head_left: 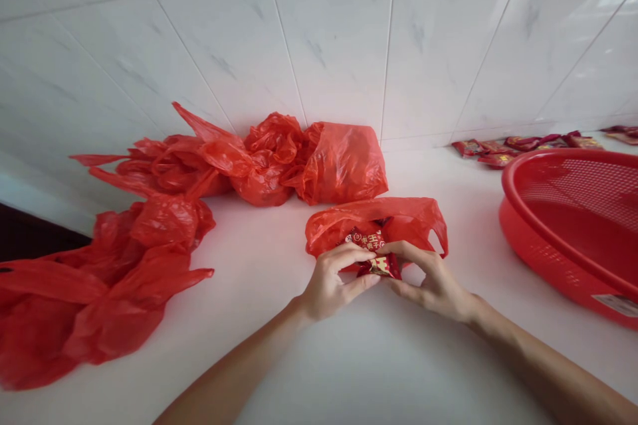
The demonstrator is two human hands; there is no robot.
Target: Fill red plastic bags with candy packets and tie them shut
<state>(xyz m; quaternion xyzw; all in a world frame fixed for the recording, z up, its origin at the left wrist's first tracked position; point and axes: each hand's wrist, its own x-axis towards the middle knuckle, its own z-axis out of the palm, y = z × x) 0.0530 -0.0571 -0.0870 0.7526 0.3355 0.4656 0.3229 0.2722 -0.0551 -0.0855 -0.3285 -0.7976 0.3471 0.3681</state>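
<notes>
Between my two hands is a small red snack packet [381,266] with gold lettering. My left hand [335,282] pinches its left side between thumb and fingers. On the other side, my right hand [434,282] has its fingertips closed on the packet's right end. Just behind them a red plastic bag [413,212] lies on its side with its mouth toward me. Another red packet [366,238] with pale printing shows in the bag's opening, partly covered by my fingers. How much else the bag holds is hidden.
Several tied red plastic bags [343,163] line the tiled wall and curve down the left side of the white table [259,265]. A red perforated basket [548,239] stands at the right. Loose red packets [498,149] lie behind it along the wall.
</notes>
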